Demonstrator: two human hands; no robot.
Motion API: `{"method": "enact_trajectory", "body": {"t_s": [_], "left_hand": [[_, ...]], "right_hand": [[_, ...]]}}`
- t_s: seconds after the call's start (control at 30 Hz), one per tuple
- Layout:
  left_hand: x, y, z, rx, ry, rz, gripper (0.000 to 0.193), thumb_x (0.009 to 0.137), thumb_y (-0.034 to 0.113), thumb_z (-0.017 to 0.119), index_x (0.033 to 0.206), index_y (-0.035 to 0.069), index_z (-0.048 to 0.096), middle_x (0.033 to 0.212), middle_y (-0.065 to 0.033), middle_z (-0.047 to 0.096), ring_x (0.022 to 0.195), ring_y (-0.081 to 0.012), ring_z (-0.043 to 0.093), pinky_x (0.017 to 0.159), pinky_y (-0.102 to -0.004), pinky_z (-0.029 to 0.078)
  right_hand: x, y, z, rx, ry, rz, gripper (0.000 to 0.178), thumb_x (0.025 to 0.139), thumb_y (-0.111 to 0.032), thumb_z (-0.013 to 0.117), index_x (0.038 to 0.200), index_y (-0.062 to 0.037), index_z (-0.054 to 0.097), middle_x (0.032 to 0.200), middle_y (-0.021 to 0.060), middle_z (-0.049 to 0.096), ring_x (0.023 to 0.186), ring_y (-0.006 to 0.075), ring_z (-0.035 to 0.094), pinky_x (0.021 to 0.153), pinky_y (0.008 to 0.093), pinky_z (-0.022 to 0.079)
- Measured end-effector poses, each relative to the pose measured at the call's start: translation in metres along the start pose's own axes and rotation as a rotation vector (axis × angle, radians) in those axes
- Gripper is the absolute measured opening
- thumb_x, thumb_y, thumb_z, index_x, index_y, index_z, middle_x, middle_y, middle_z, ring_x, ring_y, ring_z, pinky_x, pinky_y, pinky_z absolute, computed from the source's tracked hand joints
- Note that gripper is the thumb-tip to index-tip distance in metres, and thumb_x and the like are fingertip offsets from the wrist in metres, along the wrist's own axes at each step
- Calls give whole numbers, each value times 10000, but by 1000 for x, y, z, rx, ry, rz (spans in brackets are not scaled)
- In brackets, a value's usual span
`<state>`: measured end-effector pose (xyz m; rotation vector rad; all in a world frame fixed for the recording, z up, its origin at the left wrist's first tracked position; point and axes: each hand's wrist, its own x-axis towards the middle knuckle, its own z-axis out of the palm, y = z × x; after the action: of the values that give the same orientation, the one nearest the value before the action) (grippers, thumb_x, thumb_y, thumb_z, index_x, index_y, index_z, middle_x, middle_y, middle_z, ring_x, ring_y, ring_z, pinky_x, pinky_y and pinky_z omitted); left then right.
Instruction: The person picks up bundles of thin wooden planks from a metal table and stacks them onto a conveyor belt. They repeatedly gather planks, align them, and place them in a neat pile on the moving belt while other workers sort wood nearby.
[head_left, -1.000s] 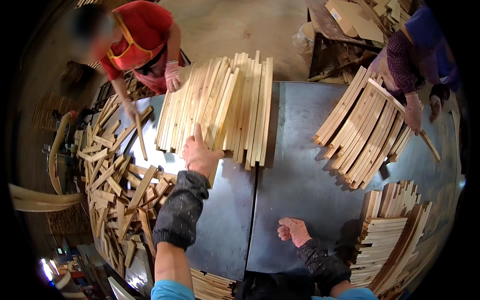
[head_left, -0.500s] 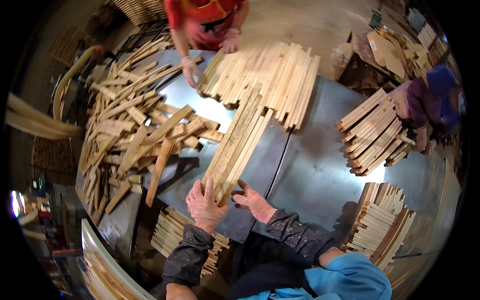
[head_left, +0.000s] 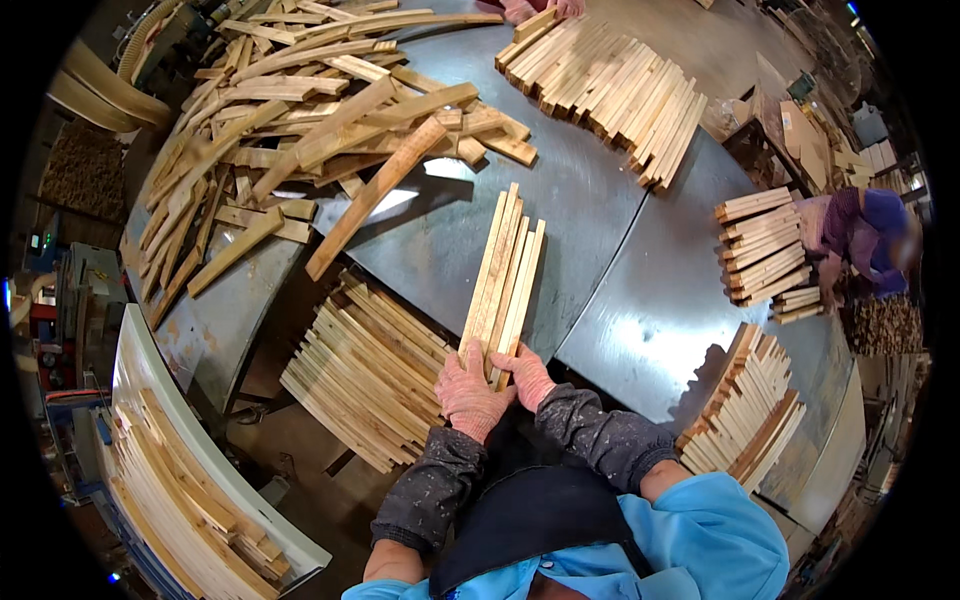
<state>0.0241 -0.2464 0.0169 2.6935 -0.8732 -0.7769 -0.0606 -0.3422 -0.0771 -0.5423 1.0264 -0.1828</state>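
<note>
Sticks (head_left: 491, 285) on my remote feed: long axis near to far, far ends leaning slightly right over table (head_left: 425, 240). Left hand (head_left: 474, 395), right hand (head_left: 529, 378) grip near ends.

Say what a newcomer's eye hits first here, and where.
Likely the jumbled heap of wood strips at upper left, against the bare metal table. Then, near the centre, the small bundle of strips, its near end between the left hand and right hand. Beyond, a tidy row of strips at top.
</note>
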Motion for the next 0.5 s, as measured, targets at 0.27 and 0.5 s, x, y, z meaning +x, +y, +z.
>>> {"method": "enact_trajectory", "body": {"t_s": [0.27, 0.5], "left_hand": [[35, -43, -16, -800, -269, 136, 562, 782, 245, 883, 1212, -65, 694, 994, -168, 784, 845, -254, 757, 873, -358, 608], [34, -62, 27, -946, -351, 79, 1003, 699, 206, 976, 1493, -56, 423, 1236, -168, 671, 1084, -235, 695, 957, -379, 597]], "right_hand": [[-6, 11, -33, 181, -142, 43, 563, 979, -99, 722, 1512, -31, 554, 1408, 111, 665, 1295, 291, 617, 1151, 461, 465], [-4, 18, -50, 206, -157, 84, 592, 975, -133, 728, 1523, -8, 539, 1428, 135, 665, 1323, 320, 612, 1163, 506, 459]]}}
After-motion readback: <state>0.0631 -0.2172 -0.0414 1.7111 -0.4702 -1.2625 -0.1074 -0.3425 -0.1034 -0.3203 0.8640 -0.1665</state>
